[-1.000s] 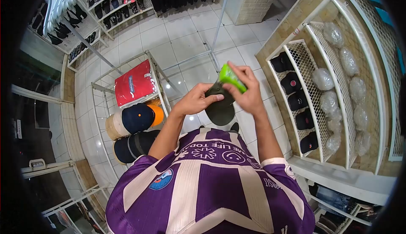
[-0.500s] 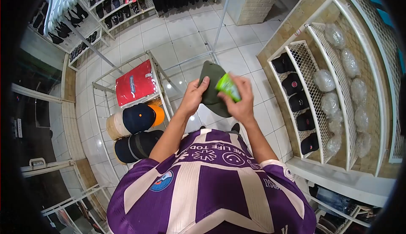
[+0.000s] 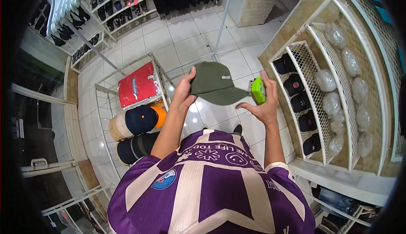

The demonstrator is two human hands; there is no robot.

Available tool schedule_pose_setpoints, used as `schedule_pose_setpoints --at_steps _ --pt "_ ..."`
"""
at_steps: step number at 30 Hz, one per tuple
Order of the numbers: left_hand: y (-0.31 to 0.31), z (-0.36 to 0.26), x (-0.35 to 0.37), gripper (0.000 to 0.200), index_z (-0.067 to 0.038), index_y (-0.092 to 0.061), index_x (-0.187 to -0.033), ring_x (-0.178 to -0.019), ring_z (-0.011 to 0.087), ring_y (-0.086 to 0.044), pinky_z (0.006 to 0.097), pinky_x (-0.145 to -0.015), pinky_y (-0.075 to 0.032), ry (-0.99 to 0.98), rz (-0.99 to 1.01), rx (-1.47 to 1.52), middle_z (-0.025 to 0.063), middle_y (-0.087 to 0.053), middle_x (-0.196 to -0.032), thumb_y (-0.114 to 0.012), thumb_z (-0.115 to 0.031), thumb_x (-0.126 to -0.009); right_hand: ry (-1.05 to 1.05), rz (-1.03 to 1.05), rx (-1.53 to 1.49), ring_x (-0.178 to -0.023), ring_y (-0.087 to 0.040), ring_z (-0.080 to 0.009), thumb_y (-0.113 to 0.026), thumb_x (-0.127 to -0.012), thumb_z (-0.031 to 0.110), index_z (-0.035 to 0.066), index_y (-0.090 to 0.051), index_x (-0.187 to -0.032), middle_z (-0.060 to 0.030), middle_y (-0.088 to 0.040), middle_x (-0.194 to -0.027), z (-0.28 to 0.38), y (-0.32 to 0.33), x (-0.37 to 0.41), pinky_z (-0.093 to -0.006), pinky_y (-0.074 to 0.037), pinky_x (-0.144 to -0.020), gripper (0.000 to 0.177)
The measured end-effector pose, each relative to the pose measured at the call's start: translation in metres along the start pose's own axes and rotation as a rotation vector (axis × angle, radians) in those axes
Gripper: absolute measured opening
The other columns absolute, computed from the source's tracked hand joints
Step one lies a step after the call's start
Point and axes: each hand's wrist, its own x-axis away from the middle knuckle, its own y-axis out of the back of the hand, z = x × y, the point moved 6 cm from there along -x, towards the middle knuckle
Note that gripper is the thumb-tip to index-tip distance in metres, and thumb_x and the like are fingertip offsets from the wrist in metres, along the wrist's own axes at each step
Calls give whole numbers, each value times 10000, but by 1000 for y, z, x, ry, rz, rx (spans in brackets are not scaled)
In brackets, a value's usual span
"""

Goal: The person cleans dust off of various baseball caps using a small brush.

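Observation:
In front of my chest, my left hand [image 3: 185,89] grips an olive green cap [image 3: 211,81] by its left side, thumb on top. The cap's front panel with small white lettering faces up, and its brim points right. My right hand [image 3: 267,103] holds a bright green brush [image 3: 258,91] with dark bristles turned toward the cap. The bristles are close to the tip of the brim. My right thumb stretches out below the brush, while the fingers wrap its far side.
To my left, a white wire rack [image 3: 101,103] carries a red packaged garment [image 3: 139,86] and rows of stacked caps [image 3: 139,119]. On my right, wall shelves [image 3: 313,103] hold black caps and plastic-wrapped bundles [image 3: 332,103]. A metal pole [image 3: 224,18] rises ahead from the tiled floor [image 3: 186,43].
The cap has turned from edge-on so its front and brim now show. My right hand with the brush has moved right, off the cap's surface.

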Motion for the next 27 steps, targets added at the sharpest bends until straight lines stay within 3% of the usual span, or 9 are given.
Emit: schedule_pose_setpoints --at_steps 4,9,11,12,15,17,19,23,27 --pt "1 16 -3 392 5 -613 -1254 -1046 225 -683 360 -953 -568 174 -26 100 130 -678 -1192 -548 -329 -1059 -155 216 -172 -998 -656 -209 -855 -681 33 31 -610 -1333 -84 -671 -1101 -25 -8 -4 -340 -510 -921 696" --pt "33 43 -20 426 -1 -584 -1327 -1091 246 -672 345 -966 -552 207 -159 -167 150 -662 -1234 -560 -327 -1054 -376 310 -576 -1027 -647 -157 -822 -717 24 4 -601 -1311 -91 -689 -1136 -35 -21 -8 -305 -502 -946 635" --pt "25 12 -12 463 -13 -587 -1359 -1107 242 -665 305 -937 -533 -551 -359 -1415 138 -654 -1262 -634 -323 -1018 -470 329 -681 -1022 -644 -149 -789 -738 22 -26 -583 -1316 -89 -689 -1128 -47 -25 -18 -292 -500 -947 616" --pt "2 8 -4 452 -6 -625 -1322 -1045 171 -669 285 -897 -525 -456 -83 -809 96 -687 -1246 -728 -259 -962 -512 398 -660 -1067 -636 -185 -766 -740 70 -15 -547 -1384 -86 -642 -1225 -59 -29 -20 -320 -496 -964 686" --pt "-51 1 33 352 3 -710 -1175 -910 130 -659 270 -827 -518 -211 340 -1049 55 -740 -1033 -730 -261 -943 -651 311 -948 -964 -649 -164 -768 -765 94 -45 -578 -1331 -66 -683 -1098 -64 -40 -26 -281 -508 -899 613" --pt "-53 3 32 280 26 -725 -1084 -798 102 -635 283 -773 -522 -268 291 -1087 55 -743 -876 -715 -214 -941 -714 318 -1016 -961 -639 -170 -770 -784 136 -49 -595 -1302 -83 -676 -1095 -68 -49 -28 -289 -503 -894 578" --pt "-45 -2 27 271 44 -716 -1047 -748 107 -631 297 -716 -524 -270 126 -1187 84 -729 -810 -711 -204 -937 -778 270 -730 -994 -621 -155 -770 -807 173 -40 -591 -1306 -107 -662 -1098 -71 -52 -35 -294 -494 -903 571" --pt "-21 7 24 249 42 -714 -1036 -710 169 -662 332 -681 -520 -343 -5 -1182 133 -737 -800 -699 -181 -927 -350 -94 -86 -1052 -647 -313 -668 -907 209 -77 -536 -1333 -240 -649 -1130 -43 -9 -50 -418 -486 -931 530" --pt "-34 13 29 231 38 -710 -1022 -702 182 -661 352 -662 -507 -341 -60 -1238 163 -715 -779 -694 -168 -921 -171 15 141 -1066 -591 -395 -650 -935 312 -92 -502 -1400 -223 -612 -1070 -6 -42 -41 -465 -464 -951 633"
